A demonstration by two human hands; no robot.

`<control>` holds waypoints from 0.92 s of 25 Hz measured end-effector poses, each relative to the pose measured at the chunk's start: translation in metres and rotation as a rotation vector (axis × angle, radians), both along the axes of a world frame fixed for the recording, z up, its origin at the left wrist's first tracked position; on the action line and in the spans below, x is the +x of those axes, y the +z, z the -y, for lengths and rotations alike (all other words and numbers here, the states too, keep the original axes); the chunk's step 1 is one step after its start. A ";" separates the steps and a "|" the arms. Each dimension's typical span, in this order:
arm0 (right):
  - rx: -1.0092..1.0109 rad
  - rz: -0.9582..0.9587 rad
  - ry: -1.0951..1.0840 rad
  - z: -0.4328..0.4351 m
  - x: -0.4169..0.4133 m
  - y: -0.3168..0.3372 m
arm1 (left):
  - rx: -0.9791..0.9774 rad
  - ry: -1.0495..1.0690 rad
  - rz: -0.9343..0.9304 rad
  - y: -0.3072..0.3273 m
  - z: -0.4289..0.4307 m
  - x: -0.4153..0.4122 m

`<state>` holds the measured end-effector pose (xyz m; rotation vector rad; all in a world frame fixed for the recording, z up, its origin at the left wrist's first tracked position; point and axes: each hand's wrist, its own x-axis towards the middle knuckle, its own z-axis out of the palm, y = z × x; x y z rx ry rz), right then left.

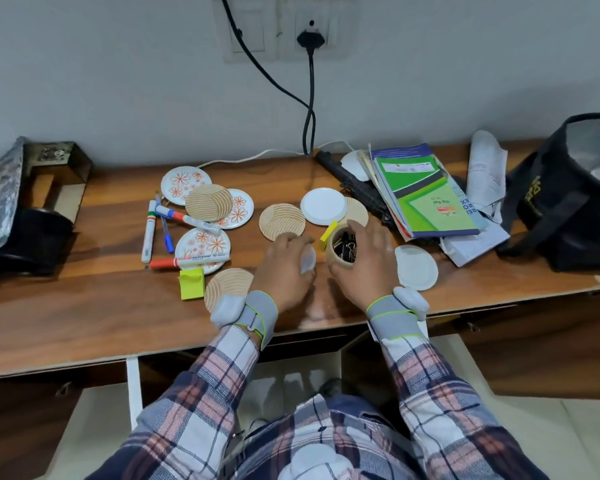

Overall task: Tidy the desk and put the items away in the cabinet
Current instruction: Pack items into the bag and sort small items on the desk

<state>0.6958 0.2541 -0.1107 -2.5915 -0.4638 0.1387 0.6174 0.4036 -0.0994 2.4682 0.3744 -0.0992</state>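
A small tan cup (340,259) full of black binder clips stands near the desk's front edge, and my right hand (368,268) is wrapped around it. My left hand (286,268) rests just left of the cup with its fingers curled, and a pale object shows at the thumb. Several round coasters, some wooden (282,221) and some white with orange flowers (201,249), lie across the wooden desk (84,306). Whiteboard markers (187,261) and a blue pen (165,230) lie at the left. Yellow sticky pads (191,284) sit near the front.
A stack of booklets with a green pad (426,195) and loose papers lies at the right, beside a black bag (568,195). A black cable (310,109) hangs from the wall socket. Dark objects stand at the far left. Open drawers (291,362) show under the desk.
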 end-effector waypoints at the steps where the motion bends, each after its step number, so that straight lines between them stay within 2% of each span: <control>1: -0.026 -0.048 0.012 0.000 0.009 -0.005 | 0.005 0.007 -0.013 0.000 0.003 0.007; 4: -0.049 -0.077 0.083 -0.009 0.020 -0.016 | 0.027 0.026 -0.035 0.002 0.002 0.017; 10: 0.105 -0.089 0.209 -0.044 0.036 -0.021 | 0.091 0.134 -0.070 0.003 -0.009 0.024; 15: 0.167 -0.095 0.218 -0.052 0.045 -0.021 | 0.113 0.156 -0.060 0.001 -0.016 0.030; 23: 0.146 -0.098 0.156 -0.051 0.037 -0.017 | 0.105 0.055 -0.066 0.002 -0.031 0.032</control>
